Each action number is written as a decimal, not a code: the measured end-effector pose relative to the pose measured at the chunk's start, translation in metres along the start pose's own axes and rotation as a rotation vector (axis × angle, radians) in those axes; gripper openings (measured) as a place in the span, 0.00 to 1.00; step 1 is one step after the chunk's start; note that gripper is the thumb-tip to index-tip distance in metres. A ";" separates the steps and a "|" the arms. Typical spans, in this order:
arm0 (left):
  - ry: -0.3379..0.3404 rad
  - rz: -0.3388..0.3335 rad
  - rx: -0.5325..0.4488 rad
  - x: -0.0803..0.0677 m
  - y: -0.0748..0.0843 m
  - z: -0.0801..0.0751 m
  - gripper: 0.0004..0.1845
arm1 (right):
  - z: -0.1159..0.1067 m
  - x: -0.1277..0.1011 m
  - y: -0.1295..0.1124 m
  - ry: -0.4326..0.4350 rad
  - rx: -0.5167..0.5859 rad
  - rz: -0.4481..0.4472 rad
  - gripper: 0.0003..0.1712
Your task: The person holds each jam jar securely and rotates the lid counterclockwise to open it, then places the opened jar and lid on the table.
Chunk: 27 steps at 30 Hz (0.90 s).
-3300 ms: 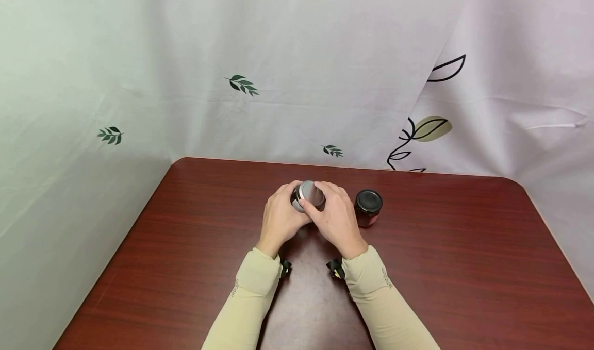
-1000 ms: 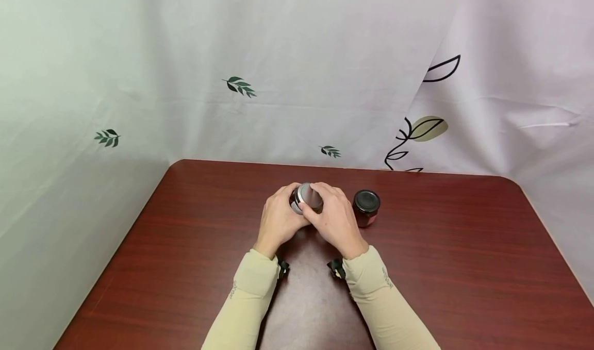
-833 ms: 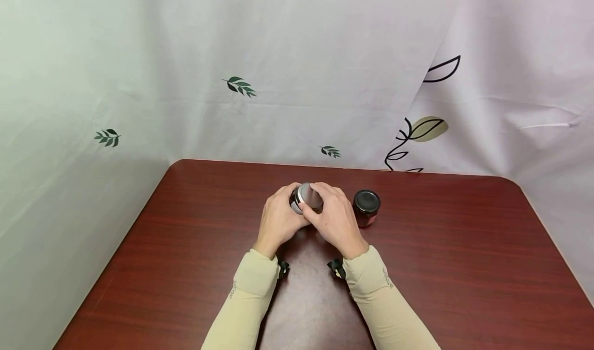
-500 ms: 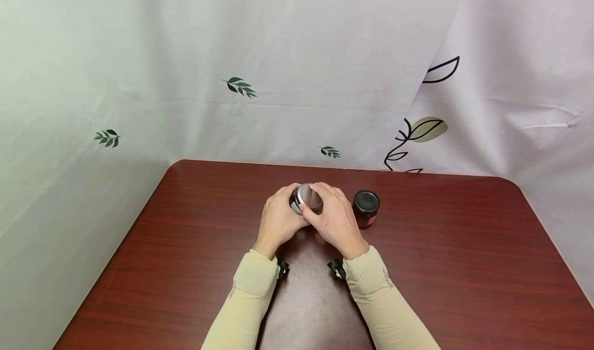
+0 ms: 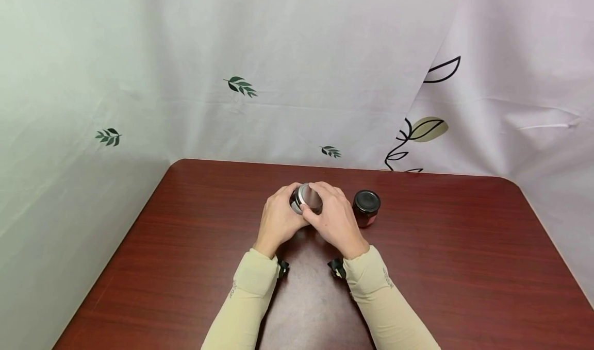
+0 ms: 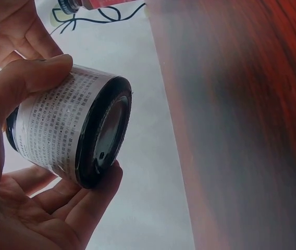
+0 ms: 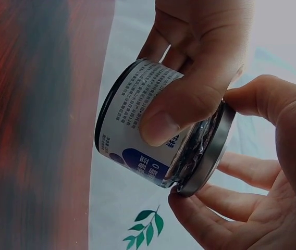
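In the head view both hands meet around a glass jar (image 5: 296, 205) near the middle of the table. My left hand (image 5: 279, 217) grips the jar's body, its thumb lying across the white printed label (image 7: 130, 112) in the right wrist view. My right hand (image 5: 335, 217) holds the silver lid (image 7: 210, 153) by its rim, thumb on one side and fingers on the other. The lid sits on the jar. From the left wrist, the jar's dark base (image 6: 106, 133) shows, raised off the table. Dark contents are partly visible through the glass below the lid.
A second jar with a black lid (image 5: 366, 201) stands upright on the table, just right of my right hand. The reddish-brown wooden table (image 5: 445, 257) ends at the back against a pale curtain (image 5: 297, 82) with leaf prints.
Hardly anything differs: both hands keep the same hold on the jar and lid. Compared with the oldest frame, the whole head view is shifted slightly.
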<state>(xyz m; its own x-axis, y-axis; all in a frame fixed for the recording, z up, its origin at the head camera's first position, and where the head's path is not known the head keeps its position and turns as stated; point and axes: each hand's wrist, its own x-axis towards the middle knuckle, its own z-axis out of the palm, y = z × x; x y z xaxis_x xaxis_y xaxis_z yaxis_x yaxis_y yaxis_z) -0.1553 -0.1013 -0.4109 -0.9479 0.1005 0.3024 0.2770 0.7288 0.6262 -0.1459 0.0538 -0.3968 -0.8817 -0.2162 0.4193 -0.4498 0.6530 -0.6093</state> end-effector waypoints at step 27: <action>-0.016 0.022 -0.009 0.000 -0.002 0.001 0.30 | -0.002 0.000 -0.002 -0.037 -0.004 0.017 0.28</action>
<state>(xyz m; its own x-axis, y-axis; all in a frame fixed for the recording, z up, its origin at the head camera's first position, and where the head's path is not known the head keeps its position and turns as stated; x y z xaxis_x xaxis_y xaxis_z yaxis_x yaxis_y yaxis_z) -0.1563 -0.1022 -0.4121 -0.9438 0.1274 0.3051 0.2995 0.7202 0.6257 -0.1451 0.0534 -0.3943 -0.8940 -0.2317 0.3836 -0.4342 0.6595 -0.6136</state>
